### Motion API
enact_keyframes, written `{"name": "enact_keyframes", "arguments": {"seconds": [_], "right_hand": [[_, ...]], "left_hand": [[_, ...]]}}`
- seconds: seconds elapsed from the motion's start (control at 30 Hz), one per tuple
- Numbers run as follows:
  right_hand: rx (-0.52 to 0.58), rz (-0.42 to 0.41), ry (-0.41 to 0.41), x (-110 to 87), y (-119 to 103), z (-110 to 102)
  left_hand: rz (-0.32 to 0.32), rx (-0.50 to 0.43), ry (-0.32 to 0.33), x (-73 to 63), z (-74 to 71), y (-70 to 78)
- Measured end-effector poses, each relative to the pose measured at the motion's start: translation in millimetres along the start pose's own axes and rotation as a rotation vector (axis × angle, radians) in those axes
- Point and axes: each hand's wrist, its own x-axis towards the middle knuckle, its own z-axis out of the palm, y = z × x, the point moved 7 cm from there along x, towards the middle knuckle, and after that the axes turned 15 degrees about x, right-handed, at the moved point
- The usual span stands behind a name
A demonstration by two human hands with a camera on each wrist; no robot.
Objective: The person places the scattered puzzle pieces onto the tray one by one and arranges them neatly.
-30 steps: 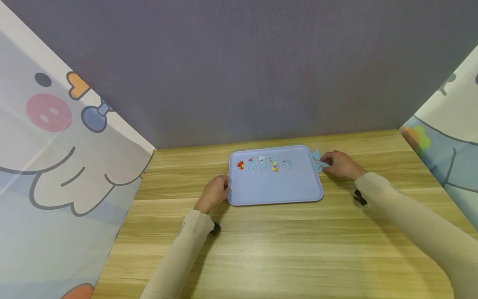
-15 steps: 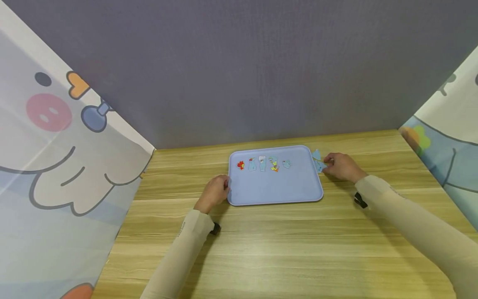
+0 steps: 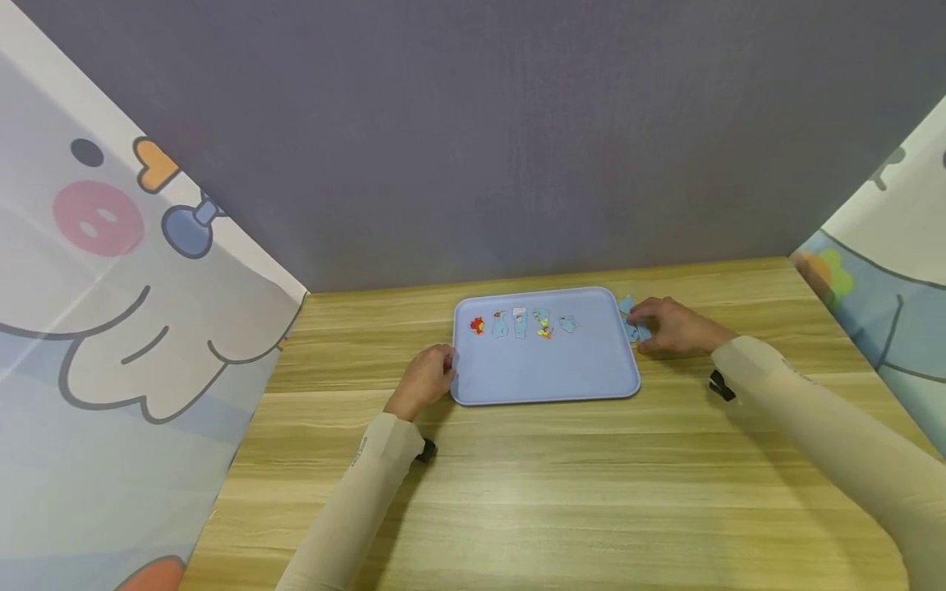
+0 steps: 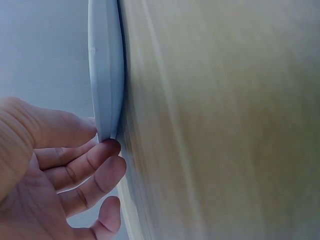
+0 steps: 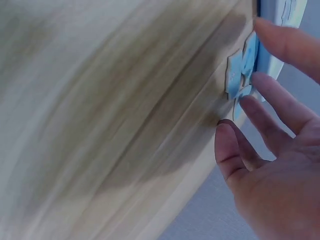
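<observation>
Head view: a grey panel point(image 3: 517, 164) stands behind a wood-grain table point(image 3: 532, 501). On the table, toward the panel, lies a shallow blue tray point(image 3: 547, 369) with rounded corners and a low raised rim. The tray contains a row of flat cut-outs in its far half; its near half is bare. From left to right, the row consists of a red piece point(image 3: 476, 326), a tall blue piece point(image 3: 500, 326), a white-topped piece point(image 3: 520, 325), a blue-and-yellow shape point(image 3: 544, 325) (one piece or two cannot be told at this size), and a small blue piece point(image 3: 567, 324) set slightly apart. The left hand point(image 3: 423, 376) is at the tray's left edge; its thumb and fingertips pinch the rim from either side. The right hand point(image 3: 676, 326) is beyond the opposite edge, with thumb and fingers parted and lightly bent, enclosing nothing firmly. Loose pieces point(image 5: 233, 75), at least three and light blue, lie on the table just beside the tray's right edge, outside it. Relative to the right grip, they lie at the fingertips: the thumb tip is near the tray edge, and the index and middle fingertips are at the pieces; actual contact cannot be told with certainty.
</observation>
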Motion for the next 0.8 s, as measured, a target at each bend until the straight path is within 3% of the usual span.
{"name": "enact_keyframes", "arguments": {"seconds": [0.3, 0.57, 0.8], "right_hand": [[-0.038, -0.068, -0.013, -4.9, -3.0, 2.0], [-0.032, 0.004, -0.002, -2.3, 3.1, -0.7], [-0.042, -0.005, 0.019, -0.7, 3.4, -2.1]], "left_hand": [[0.008, -0.024, -0.006, 0.7, 1.4, -1.6], [0.007, -0.022, -0.009, 1.6, 1.7, -2.5], [0.000, -0.017, -0.013, 1.4, 1.4, -2.5]]}}
